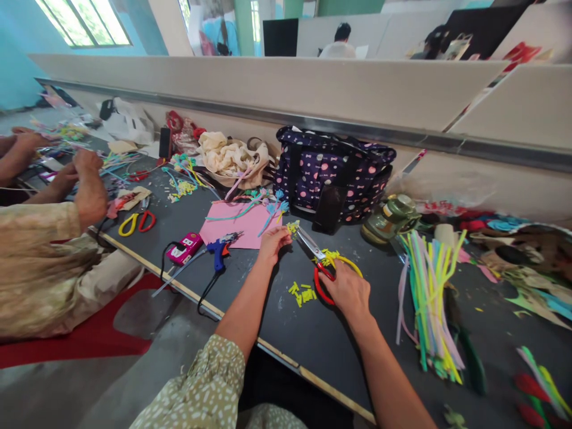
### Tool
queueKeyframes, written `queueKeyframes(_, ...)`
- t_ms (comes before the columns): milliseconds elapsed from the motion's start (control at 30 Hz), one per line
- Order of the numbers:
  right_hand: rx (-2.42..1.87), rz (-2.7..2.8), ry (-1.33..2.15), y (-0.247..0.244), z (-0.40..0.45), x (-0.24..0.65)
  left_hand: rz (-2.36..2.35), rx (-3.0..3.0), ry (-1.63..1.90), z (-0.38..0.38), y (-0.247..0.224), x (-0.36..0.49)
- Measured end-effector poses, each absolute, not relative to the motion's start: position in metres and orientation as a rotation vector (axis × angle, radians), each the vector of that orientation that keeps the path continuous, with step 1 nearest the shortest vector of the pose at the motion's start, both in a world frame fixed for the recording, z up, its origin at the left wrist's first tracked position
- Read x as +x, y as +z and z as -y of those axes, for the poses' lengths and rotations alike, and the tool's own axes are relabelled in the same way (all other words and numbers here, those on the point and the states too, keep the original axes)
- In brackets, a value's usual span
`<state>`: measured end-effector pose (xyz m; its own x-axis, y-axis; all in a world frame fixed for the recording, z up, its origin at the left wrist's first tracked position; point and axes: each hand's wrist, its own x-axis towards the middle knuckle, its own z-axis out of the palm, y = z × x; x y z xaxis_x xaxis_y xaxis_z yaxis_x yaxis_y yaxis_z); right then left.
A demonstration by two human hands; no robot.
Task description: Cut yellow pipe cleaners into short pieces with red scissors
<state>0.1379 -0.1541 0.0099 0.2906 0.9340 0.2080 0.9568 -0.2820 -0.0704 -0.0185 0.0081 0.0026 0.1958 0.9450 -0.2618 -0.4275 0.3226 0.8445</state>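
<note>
My right hand [350, 290] is wrapped round the handles of scissors [316, 247], one handle red and the other yellow. The blades point up and left, their tips at a small yellow-green piece [293, 227]. My left hand [273, 241] pinches that piece from the left side. Short yellow cut pieces [302, 294] lie on the dark table between my forearms. More yellow bits [329, 257] are beside the scissors, partly behind them.
A pink sheet [241, 224], a blue glue gun [218, 252] and a magenta box [185, 248] lie to the left. A patterned bag [333, 173], a jar [389, 217] and colored stems [431, 304] stand or lie beyond and right. Another person's hands [88, 170] work at far left.
</note>
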Motion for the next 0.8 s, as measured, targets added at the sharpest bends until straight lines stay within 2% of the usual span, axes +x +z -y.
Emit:
queueKeyframes(267, -2.361, 1.669, -0.236, 0.007, 0.157, 0.147, -1.001, 0.886, 1.103, -0.004, 0.006, -0.016)
queueKeyframes(667, -2.412, 1.461, -0.076, 0.015, 0.158, 0.157, -0.867, 1.766, 0.739, 0.02, -0.005, 0.007)
queueKeyframes(800, -2.4, 1.451, -0.073, 0.011, 0.158, 0.159, -1.0, 1.999, 0.765, 0.016, 0.003, -0.003)
